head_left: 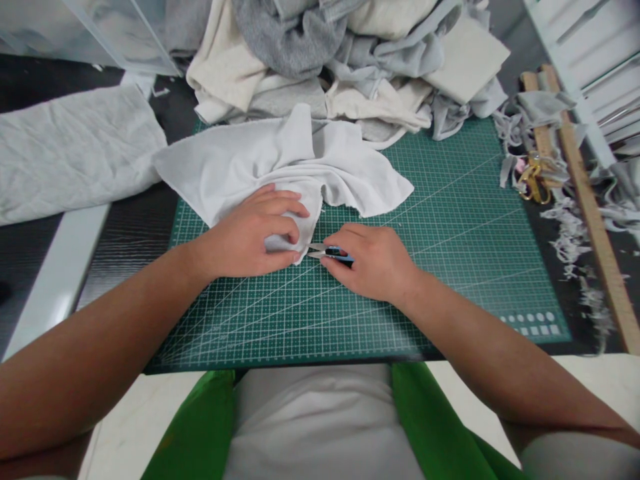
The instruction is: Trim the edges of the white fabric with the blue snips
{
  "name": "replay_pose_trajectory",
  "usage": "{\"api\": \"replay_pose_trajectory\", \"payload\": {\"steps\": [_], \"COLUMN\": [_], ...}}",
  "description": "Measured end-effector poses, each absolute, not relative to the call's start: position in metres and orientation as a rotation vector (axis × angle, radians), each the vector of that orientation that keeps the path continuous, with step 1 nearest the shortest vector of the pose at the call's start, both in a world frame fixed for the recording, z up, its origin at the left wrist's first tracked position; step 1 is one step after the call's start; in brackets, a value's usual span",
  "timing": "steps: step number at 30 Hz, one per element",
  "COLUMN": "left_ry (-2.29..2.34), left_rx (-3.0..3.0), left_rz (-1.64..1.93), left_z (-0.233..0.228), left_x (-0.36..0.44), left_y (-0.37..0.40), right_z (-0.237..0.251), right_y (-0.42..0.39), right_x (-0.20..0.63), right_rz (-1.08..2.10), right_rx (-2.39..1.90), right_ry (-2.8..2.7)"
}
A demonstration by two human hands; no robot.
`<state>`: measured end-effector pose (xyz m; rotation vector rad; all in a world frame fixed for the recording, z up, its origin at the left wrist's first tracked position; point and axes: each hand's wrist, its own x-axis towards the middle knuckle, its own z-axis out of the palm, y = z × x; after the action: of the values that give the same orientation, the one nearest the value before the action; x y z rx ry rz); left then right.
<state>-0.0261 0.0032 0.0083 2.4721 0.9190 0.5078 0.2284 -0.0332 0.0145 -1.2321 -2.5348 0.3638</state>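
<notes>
White cloth (pixel 220 163) lies on the green mat (pixel 280 320) under the left hand (pixel 257 230), fingers (pixel 285 205) apart, while the right hand (pixel 375 260) is clamped on small scissors (pixel 338 253), best kept shallow at the cloth's edge, clear of those fingers.

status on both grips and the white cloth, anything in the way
Left grip spread on white cloth, over green mat. Right grip closed on snips, blades parted at cloth edge. No obstruction seen at blades; fabric pile lies beyond cloth.
</notes>
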Motion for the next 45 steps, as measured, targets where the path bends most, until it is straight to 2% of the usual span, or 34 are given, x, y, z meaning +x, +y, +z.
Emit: {"api": "replay_pose_trajectory", "payload": {"steps": [12,45], "left_ry": [0.918,0.906], "left_rx": [2.494,2.552], "left_rz": [0.486,0.489], "left_z": [0.008,0.006], "left_x": [-0.027,-0.025], "left_y": [0.004,0.002], "right_z": [0.011,0.020], "right_y": [-0.033,-0.037], "right_x": [0.227,0.232], "right_rz": [0.413,0.434], "right_rx": [-1.089,-1.140], "right_ry": [-2.469,-2.605]}}
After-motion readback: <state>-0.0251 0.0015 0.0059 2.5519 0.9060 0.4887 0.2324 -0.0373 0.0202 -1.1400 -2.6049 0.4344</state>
